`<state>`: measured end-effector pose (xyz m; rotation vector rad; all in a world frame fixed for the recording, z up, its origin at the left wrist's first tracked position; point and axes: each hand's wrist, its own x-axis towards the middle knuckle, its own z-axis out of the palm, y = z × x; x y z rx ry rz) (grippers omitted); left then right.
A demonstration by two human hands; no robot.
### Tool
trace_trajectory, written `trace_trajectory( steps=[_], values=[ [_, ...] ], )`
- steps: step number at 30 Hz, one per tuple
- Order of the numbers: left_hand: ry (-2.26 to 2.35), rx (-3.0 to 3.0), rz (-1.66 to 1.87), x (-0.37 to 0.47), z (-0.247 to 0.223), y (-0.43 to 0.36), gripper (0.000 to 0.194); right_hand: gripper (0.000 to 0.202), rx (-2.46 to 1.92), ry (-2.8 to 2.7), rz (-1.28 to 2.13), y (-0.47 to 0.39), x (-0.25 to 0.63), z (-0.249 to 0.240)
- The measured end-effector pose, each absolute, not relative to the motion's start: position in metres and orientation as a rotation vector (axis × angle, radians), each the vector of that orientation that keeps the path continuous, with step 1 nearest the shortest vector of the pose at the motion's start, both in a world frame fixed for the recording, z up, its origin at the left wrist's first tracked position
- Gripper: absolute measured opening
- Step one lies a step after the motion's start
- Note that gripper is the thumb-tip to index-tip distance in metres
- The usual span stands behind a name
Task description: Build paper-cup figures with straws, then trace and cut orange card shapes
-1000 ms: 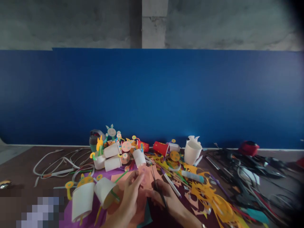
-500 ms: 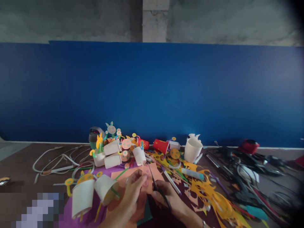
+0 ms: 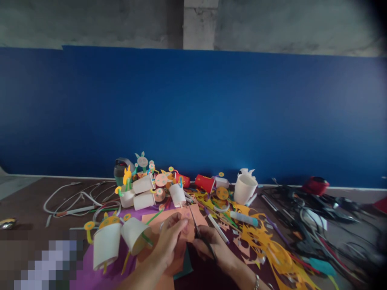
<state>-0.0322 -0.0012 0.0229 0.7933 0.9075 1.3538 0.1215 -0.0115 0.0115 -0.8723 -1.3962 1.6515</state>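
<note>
My left hand (image 3: 173,237) pinches a piece of orange paper (image 3: 188,227) that carries small drawn round shapes. Dark-handled scissors (image 3: 208,245) are in my right hand (image 3: 208,241), its fingers wrapped about the handles. Their blades point up and away, along the paper's right side. More orange paper (image 3: 148,264) lies beneath my left hand, over a purple sheet (image 3: 87,266). A bit of teal paper (image 3: 185,266) shows between my hands. Left of my left hand, two white paper cups (image 3: 106,245) bear yellow paper faces and pipe-cleaner or straw limbs.
Several decorated white cups (image 3: 144,183) and red cups (image 3: 204,183) are piled behind my hands. A white cup (image 3: 245,189) stands right of them. Yellow paper scraps (image 3: 272,253), a glue stick (image 3: 243,218) and a marker (image 3: 218,228) lie to the right. Black cables (image 3: 314,229) and white cables (image 3: 81,197) sprawl at the sides.
The camera view has tilted slightly. My hands stay in nearly the same place, with the orange paper and scissors still held; the scissor blades have shifted slightly against the paper.
</note>
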Motion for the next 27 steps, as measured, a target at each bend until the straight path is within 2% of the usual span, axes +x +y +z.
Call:
trace_trajectory(
  steps=[9, 17, 27],
  values=[
    [0.903, 0.722, 1.35, -0.03, 0.02, -0.001, 0.024, 0.026, -0.83, -1.348, 1.727, -0.011, 0.124, 0.012],
    [0.869, 0.843, 1.349, -0.033, 0.017, 0.002, 0.018, 0.02, -0.865, -1.298, 1.64, -0.011, 0.116, 0.007],
    [0.85, 0.924, 1.3, -0.033, 0.029, -0.003, 0.02, 0.025, -0.856, -1.323, 1.641, -0.011, 0.117, 0.006]
  ],
)
